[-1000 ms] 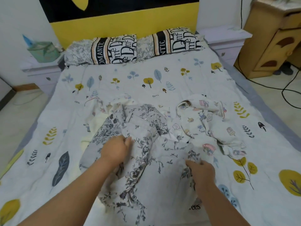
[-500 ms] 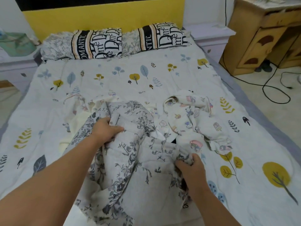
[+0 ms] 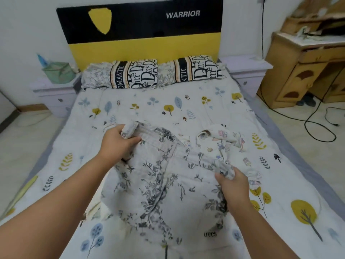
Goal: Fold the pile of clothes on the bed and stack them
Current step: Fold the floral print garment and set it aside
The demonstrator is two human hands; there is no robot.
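Mid-frame on the bed (image 3: 214, 116): floral garment (image 3: 168, 187) held up by its band, left hand (image 3: 119, 144) clenched on one rolled end, right hand (image 3: 233, 186) clamped on the other. Cartoon-print garment (image 3: 220, 143) crumpled just right. "WARRIOR" on headboard (image 3: 141, 25); "ROMANTIC" on pillows (image 3: 130, 74). Open quilt beyond, toward pillows.

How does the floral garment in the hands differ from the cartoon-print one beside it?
The floral garment carries grey-black sprigs; the cartoon garment has small coloured figures. The floral one is held at its band by the left hand and right hand; the cartoon one lies crumpled, untouched. Both are pale and unfolded.
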